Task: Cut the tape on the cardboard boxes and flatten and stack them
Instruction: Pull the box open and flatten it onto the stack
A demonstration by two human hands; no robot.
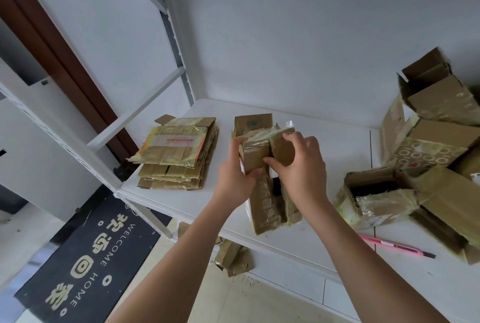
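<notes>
- Doormat (85, 265), dark with pale lettering, lies on the floor at the near left, below the shelf.
- A stack of flattened boxes (179, 154) sits on the white shelf (324, 125) towards its left, the top one glossy with yellowish tape.
- The left hand (235, 174) curls its fingers and thumb round the left flap of a taped cardboard box (265, 185) standing at the shelf's middle.
- The right hand (298, 167) grips the same box's right flap, fingers bent over its top edge, thumb pressing the inner side.
- Several opened boxes (428, 146) crowd the right end of the shelf.
- A pink utility knife (394, 246) lies on the shelf's near right, apart from both hands.
</notes>
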